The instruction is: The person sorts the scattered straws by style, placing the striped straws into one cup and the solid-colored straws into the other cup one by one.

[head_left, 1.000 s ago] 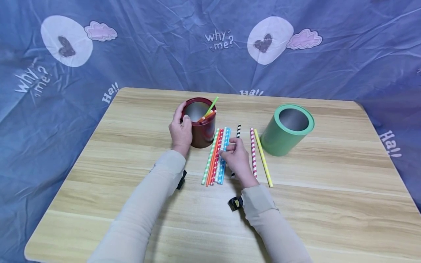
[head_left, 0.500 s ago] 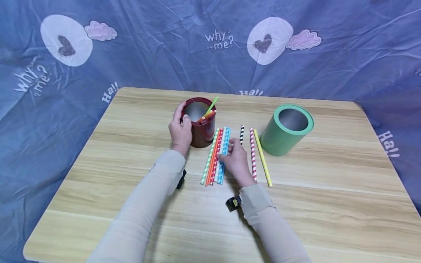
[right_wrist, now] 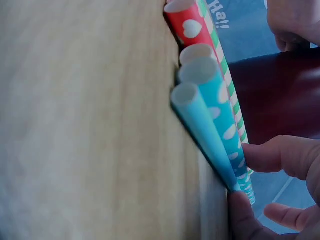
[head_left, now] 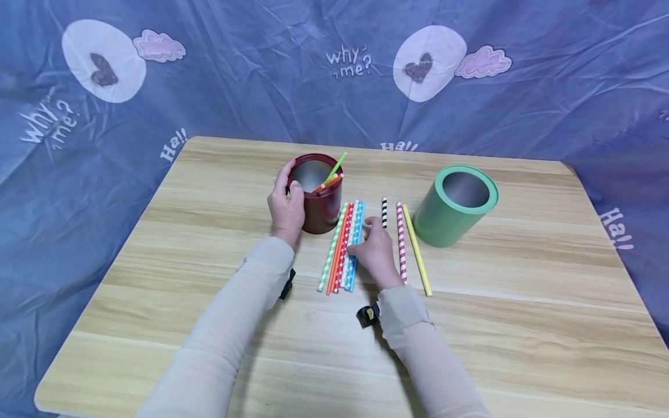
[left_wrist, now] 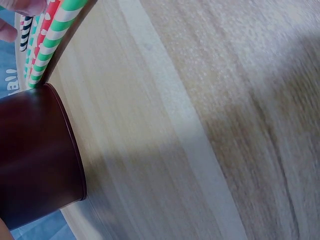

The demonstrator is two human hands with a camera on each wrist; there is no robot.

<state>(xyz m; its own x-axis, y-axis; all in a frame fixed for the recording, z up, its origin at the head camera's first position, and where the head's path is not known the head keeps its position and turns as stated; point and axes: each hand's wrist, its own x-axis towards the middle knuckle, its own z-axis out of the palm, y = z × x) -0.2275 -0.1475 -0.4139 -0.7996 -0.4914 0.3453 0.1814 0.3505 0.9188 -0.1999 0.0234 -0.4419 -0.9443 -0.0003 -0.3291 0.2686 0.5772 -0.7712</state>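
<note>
A wood-grain tabletop (head_left: pixel 209 342) stands before blue printed cloth (head_left: pixel 261 98); the left hand (head_left: pixel 287 210) grips a maroon canister (head_left: pixel 323 213), the right hand (head_left: pixel 378 253), angled inward, pinches blue straws (right_wrist: pixel 224 116) lying beside that canister.

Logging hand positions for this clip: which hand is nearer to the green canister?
Right. The right hand pinches blue straws left of the green canister; the left hand grips the dark red canister, farther left beyond those straws.
</note>
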